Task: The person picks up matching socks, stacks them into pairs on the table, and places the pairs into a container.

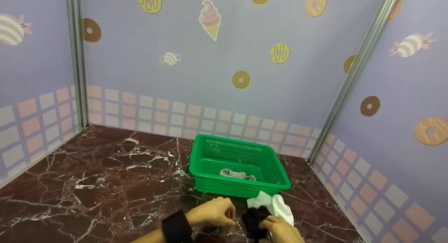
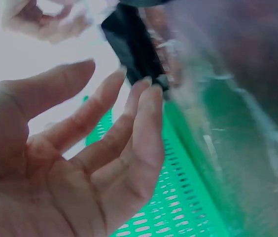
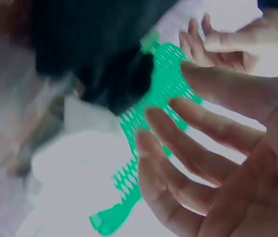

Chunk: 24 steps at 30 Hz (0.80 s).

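A bunched black cloth, sock-like in size (image 1: 255, 222), lies on the dark marbled table in front of the green basket (image 1: 241, 192). Beside it is a white sock (image 1: 281, 208), right at the basket's near corner. My right hand (image 1: 281, 230) is at the black cloth's right edge; in the right wrist view its fingers (image 3: 193, 153) are loosely bent with nothing between them. To the left of the cloth, my left hand (image 1: 215, 212) hovers low over the table. Its fingers (image 2: 144, 133) look relaxed and hold nothing in the left wrist view.
Inside the basket lies a crumpled grey sock-like cloth (image 1: 238, 174). Patterned wall panels (image 1: 210, 78) close off the back and both sides, joined by metal posts (image 1: 353, 78). Marbled tabletop (image 1: 115, 187) stretches away to the left.
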Motion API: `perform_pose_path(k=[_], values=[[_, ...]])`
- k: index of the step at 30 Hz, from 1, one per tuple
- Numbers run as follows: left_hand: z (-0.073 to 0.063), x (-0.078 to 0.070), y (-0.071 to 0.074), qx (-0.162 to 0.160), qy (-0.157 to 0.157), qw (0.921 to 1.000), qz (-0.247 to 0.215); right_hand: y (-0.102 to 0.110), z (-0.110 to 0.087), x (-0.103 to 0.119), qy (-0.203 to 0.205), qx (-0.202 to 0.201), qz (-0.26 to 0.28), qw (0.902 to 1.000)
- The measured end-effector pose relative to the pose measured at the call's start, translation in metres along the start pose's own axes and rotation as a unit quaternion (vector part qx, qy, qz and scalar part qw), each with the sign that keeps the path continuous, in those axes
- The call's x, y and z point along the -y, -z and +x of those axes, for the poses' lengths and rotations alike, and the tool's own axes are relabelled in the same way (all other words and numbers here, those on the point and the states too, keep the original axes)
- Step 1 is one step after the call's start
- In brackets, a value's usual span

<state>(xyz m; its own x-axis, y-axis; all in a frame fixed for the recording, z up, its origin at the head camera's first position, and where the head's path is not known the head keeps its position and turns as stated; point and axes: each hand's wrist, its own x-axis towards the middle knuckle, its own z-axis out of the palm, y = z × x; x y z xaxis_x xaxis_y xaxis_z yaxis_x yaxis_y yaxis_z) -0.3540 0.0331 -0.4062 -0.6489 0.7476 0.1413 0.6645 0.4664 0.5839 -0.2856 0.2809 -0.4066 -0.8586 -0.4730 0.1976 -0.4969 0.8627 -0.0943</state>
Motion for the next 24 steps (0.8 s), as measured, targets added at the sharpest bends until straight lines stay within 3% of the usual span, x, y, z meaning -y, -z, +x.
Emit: perform_pose_path(k=[2, 4, 10, 14, 19, 24], values=[[0.002, 0.004, -0.004, -0.009, 0.0, 0.9999, 0.01, -0.011, 0.011, 0.001, 0.061, -0.044, -0.032, 0.9967], [0.003, 0.007, -0.006, -0.012, 0.0, 0.9999, 0.01, -0.019, 0.023, 0.0, 0.09, -0.055, -0.044, 0.9935], [0.004, 0.007, -0.007, -0.025, 0.003, 0.9996, 0.013, -0.028, 0.042, -0.002, 0.079, -0.065, -0.049, 0.9936], [0.003, 0.007, -0.008, -0.029, -0.001, 0.9994, 0.019, -0.029, 0.047, -0.008, 0.1, -0.097, 0.0, 0.9903], [0.003, 0.01, -0.006, -0.029, 0.0, 0.9995, -0.008, -0.017, 0.049, -0.011, 0.118, -0.14, 0.026, 0.9827], [0.002, 0.013, -0.002, -0.027, 0.002, 0.999, -0.035, 0.005, 0.048, -0.007, 0.089, -0.142, 0.09, 0.9818]])
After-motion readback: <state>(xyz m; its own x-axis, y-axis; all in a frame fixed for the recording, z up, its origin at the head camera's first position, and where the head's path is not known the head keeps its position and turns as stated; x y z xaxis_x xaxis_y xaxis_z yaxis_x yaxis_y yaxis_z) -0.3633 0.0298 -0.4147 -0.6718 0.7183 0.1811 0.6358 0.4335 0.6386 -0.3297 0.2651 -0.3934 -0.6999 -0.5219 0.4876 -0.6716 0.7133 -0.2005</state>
